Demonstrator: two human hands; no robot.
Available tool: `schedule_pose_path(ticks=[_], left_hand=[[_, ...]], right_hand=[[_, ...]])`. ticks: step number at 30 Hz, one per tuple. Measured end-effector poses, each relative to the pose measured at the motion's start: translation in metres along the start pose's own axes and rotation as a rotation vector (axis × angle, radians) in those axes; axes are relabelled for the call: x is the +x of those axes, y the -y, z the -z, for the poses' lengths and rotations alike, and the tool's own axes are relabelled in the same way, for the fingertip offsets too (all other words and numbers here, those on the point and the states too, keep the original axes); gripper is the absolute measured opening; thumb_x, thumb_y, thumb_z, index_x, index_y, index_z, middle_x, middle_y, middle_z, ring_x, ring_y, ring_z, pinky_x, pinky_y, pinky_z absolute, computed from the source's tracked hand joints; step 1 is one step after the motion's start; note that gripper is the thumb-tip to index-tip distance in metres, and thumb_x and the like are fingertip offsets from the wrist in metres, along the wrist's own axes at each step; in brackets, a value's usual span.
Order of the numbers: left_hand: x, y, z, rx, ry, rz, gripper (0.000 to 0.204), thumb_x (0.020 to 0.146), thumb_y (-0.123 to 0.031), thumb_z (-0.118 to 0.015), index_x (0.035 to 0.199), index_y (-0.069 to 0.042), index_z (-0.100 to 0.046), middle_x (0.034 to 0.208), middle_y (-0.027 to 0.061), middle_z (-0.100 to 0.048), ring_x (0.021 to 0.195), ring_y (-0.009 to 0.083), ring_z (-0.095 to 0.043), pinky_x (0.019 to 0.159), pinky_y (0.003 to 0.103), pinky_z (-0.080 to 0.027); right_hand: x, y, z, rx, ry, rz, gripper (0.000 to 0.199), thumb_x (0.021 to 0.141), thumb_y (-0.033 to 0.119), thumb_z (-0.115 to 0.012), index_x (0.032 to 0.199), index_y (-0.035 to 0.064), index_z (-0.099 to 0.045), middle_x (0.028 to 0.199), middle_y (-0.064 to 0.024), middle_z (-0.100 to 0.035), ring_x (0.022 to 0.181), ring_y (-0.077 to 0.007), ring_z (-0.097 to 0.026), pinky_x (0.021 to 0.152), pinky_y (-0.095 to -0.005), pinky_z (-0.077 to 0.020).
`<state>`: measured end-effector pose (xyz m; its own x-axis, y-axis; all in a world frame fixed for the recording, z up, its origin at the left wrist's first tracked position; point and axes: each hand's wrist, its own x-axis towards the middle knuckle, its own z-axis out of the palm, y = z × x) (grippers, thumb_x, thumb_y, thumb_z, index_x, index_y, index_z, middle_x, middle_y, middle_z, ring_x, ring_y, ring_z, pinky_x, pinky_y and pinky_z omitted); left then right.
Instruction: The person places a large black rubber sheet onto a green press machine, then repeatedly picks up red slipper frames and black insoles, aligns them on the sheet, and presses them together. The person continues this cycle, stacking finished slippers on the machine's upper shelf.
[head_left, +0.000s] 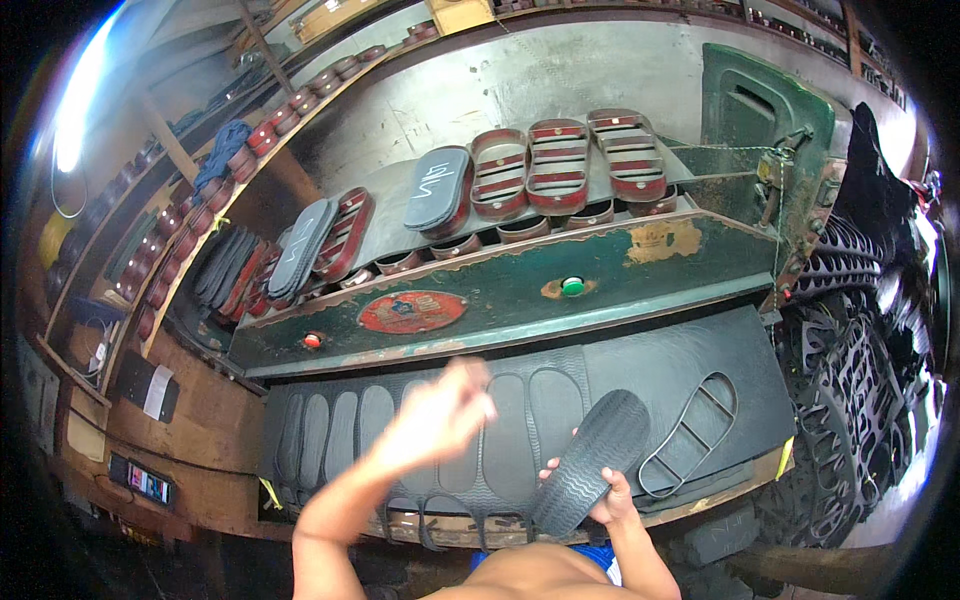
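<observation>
A black rubber shoe sole [598, 455] with a wavy tread is gripped in my right hand [612, 498], thumb on its face and fingertips at its far edge. The sole is tilted above the front of the sheet. My left hand [440, 412], raised over the sheet's middle, is smeared by motion, so its fingers are unclear. Under it lies the black rubber sheet [650, 350], with several sole-shaped outlines cut in its left and middle part. A sole-shaped metal cutting die [690, 433] with crossbars rests on its right part, just right of the held sole.
Behind the sheet stands a green press [480, 305] with a green button [573, 287] and a red button [312, 341]. Red cutting dies [557, 165] and grey sole stacks [437, 190] sit on it. Cut rubber scraps [850, 370] pile at right; a phone [148, 482] lies left.
</observation>
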<state>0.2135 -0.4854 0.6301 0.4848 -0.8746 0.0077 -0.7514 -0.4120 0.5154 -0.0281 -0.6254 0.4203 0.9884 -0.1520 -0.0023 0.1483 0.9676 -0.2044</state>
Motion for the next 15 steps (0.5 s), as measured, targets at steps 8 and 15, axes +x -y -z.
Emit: schedule_pose_path(ticks=[8, 15], left_hand=[[0.250, 0.035, 0.137, 0.385, -0.276, 0.416, 0.108, 0.072, -0.069, -0.077, 0.147, 0.003, -0.045, 0.142, 0.0342, -0.051, 0.126, 0.0430, -0.059, 0.107, 0.046, -0.048], [0.285, 0.056, 0.173, 0.327, -0.068, 0.412, 0.079, 0.073, -0.060, -0.072, 0.114, 0.008, -0.070, 0.105, 0.0246, -0.072, 0.094, 0.0318, -0.071, 0.079, 0.046, -0.057]], right_hand=[[0.005, -0.015, 0.046, -0.296, -0.176, -0.231, 0.081, 0.086, 0.045, -0.066, 0.140, -0.0126, -0.049, 0.142, -0.0274, -0.056, 0.132, -0.0360, -0.056, 0.116, -0.0484, -0.0406], [0.004, -0.021, 0.060, -0.104, -0.247, -0.037, 0.070, 0.089, 0.041, -0.060, 0.136, -0.0089, -0.054, 0.135, -0.0245, -0.061, 0.131, -0.0364, -0.056, 0.113, -0.0528, -0.0433]])
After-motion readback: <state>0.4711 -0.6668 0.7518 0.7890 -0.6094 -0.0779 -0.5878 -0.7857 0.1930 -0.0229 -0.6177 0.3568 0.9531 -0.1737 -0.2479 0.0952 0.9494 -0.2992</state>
